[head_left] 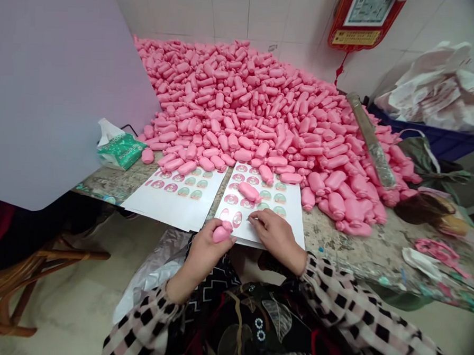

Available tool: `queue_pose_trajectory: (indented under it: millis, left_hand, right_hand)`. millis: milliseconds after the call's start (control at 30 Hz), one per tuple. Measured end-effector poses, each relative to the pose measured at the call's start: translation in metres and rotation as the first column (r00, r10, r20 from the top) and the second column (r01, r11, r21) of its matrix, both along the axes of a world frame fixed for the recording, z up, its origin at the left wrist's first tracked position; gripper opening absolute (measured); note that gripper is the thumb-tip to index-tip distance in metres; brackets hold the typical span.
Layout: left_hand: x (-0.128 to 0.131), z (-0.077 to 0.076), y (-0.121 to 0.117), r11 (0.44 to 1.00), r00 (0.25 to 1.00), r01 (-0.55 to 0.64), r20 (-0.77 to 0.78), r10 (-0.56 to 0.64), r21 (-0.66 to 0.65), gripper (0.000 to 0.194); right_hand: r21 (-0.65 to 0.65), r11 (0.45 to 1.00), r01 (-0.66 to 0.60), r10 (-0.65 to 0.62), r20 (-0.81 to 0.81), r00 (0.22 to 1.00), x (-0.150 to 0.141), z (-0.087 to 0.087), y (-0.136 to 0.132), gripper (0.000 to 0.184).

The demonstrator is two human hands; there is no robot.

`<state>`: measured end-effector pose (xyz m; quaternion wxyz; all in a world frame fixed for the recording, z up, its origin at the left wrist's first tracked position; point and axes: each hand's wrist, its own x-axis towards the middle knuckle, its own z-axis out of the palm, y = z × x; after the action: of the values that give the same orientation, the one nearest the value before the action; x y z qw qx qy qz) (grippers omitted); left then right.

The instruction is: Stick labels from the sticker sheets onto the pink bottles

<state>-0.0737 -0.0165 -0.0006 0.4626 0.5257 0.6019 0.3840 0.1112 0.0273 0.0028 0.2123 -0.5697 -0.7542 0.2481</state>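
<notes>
My left hand (213, 243) is closed around a small pink plastic bottle (221, 232), its narrow neck end showing past my thumb. My right hand (276, 235) rests over the lower part of a white sticker sheet (294, 217). Its thumb and index finger are pinched together beside a round pink sticker (237, 219); what is between the fingertips, if anything, is too small to make out. Rows of pink and green stickers cover the sheet. Another pink bottle (249, 192) lies on top of them, just beyond my right fingertips.
A large heap of pink bottles (241, 103) fills the table's back. A second sticker sheet (172, 203) lies to the left, near a green tissue pack (121, 149). A taped bar (372, 139) lies on the heap. On the right stands a blue crate (441, 138). A pale panel (63, 83) blocks the left.
</notes>
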Motion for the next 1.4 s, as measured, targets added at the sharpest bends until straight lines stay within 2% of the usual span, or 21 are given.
queue_pose_trajectory:
  millis: [67, 100, 167, 233, 400, 600, 800, 933, 1067, 1200, 1400]
  left_hand:
    - [-0.004, -0.006, 0.002, 0.97, 0.943, 0.185, -0.306, -0.131, 0.157, 0.031]
    - [-0.004, -0.008, 0.002, 0.942, 0.891, 0.284, -0.413, -0.19, 0.178, 0.037]
    - [-0.003, -0.012, 0.001, 0.904, 0.796, 0.409, -0.535, -0.284, 0.127, 0.05]
    - [0.0, -0.013, -0.001, 0.892, 0.728, 0.45, -0.596, -0.34, 0.042, 0.056]
    - [0.004, -0.013, -0.004, 0.895, 0.638, 0.445, -0.695, -0.331, -0.018, 0.057]
    - [0.004, -0.02, -0.005, 0.891, 0.612, 0.454, -0.73, -0.304, 0.01, 0.057]
    - [0.009, -0.028, -0.009, 0.894, 0.554, 0.448, -0.794, -0.251, 0.03, 0.061]
    - [0.012, -0.031, -0.01, 0.894, 0.535, 0.445, -0.815, -0.223, 0.048, 0.059]
    - [0.013, -0.033, -0.01, 0.892, 0.542, 0.448, -0.811, -0.22, 0.056, 0.06]
    - [0.014, -0.035, -0.011, 0.903, 0.551, 0.424, -0.811, -0.196, 0.07, 0.06]
    - [0.017, -0.035, -0.013, 0.917, 0.524, 0.392, -0.837, -0.159, 0.072, 0.063]
  right_hand:
    - [0.081, 0.997, 0.001, -0.015, 0.168, 0.986, -0.006, -0.002, 0.005, 0.024]
    - [0.11, 0.994, -0.007, -0.02, 0.235, 0.972, -0.009, -0.003, 0.006, 0.024]
    - [0.15, 0.988, -0.023, -0.029, 0.338, 0.941, -0.016, -0.003, 0.006, 0.026]
    - [0.17, 0.985, -0.039, -0.034, 0.403, 0.915, -0.02, -0.002, 0.006, 0.027]
    - [0.143, 0.988, -0.053, -0.02, 0.466, 0.885, -0.022, 0.002, 0.008, 0.027]
    - [0.074, 0.996, -0.058, 0.017, 0.463, 0.886, -0.021, 0.006, 0.011, 0.027]
    - [0.095, 0.994, -0.056, 0.015, 0.391, 0.92, -0.019, -0.001, 0.007, 0.024]
    - [0.094, 0.995, 0.046, -0.069, 0.258, 0.964, -0.023, -0.01, -0.001, 0.022]
    - [0.054, 0.984, 0.17, -0.177, 0.178, 0.968, -0.03, -0.014, -0.004, 0.021]
    - [0.007, 0.98, 0.196, -0.195, 0.175, 0.965, -0.033, -0.01, 0.0, 0.024]
    - [-0.051, 0.972, 0.231, -0.215, 0.219, 0.952, -0.035, 0.0, 0.012, 0.02]
